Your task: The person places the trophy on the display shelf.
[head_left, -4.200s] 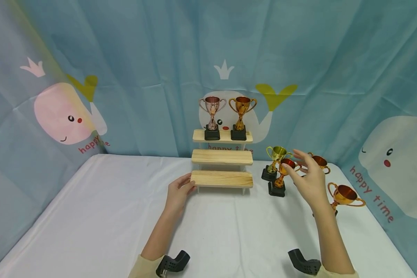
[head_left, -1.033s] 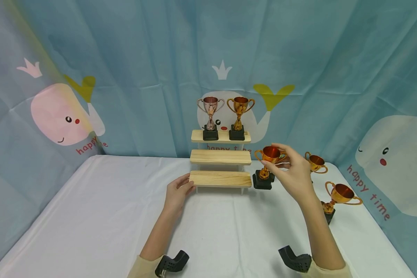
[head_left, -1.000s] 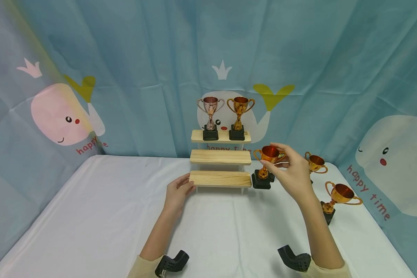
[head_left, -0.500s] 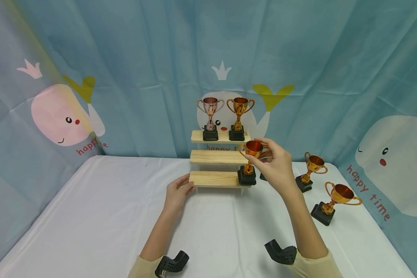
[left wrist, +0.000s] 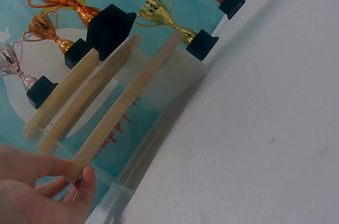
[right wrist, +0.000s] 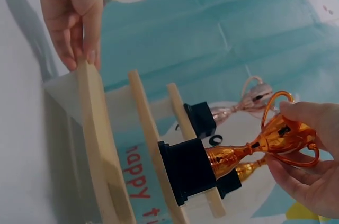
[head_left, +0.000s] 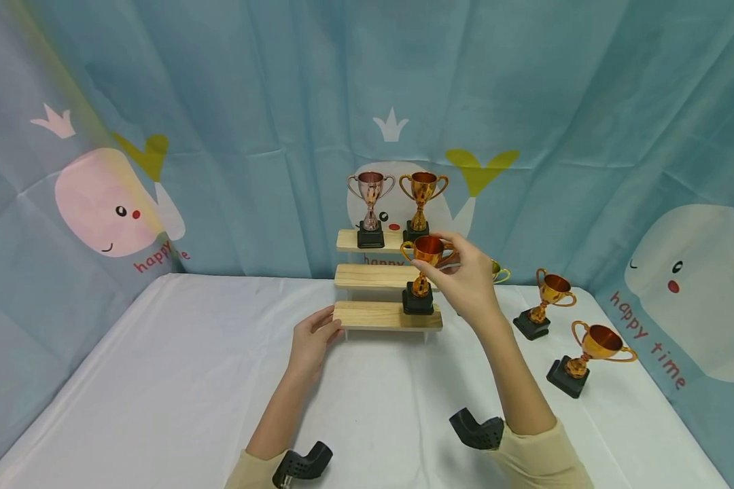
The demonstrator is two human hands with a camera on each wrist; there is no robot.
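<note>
My right hand (head_left: 469, 278) holds an orange-gold trophy cup (head_left: 427, 250) by its bowl and handle. The trophy hangs upright in front of the wooden three-step display stand (head_left: 367, 315), its black base (right wrist: 188, 170) clear of the lowest board and near the middle one in the right wrist view. Thumb and fingers of my left hand (head_left: 310, 341) pinch the left end of the lowest board. A rose-gold trophy (head_left: 370, 182) and a gold trophy (head_left: 424, 182) stand side by side on the top board.
Behind my right hand, a yellow-gold trophy (left wrist: 156, 11) stands mostly hidden in the head view. Further right on the white cloth (head_left: 177, 380) are two more orange-gold trophies, one at the back (head_left: 553, 288) and one nearer (head_left: 601, 341). A blue printed curtain (head_left: 251, 204) closes off the back.
My right hand has gripped the orange-gold trophy, lifted it off the cloth and carried it leftward and up to the stand. My left hand has stayed at the lowest board.
</note>
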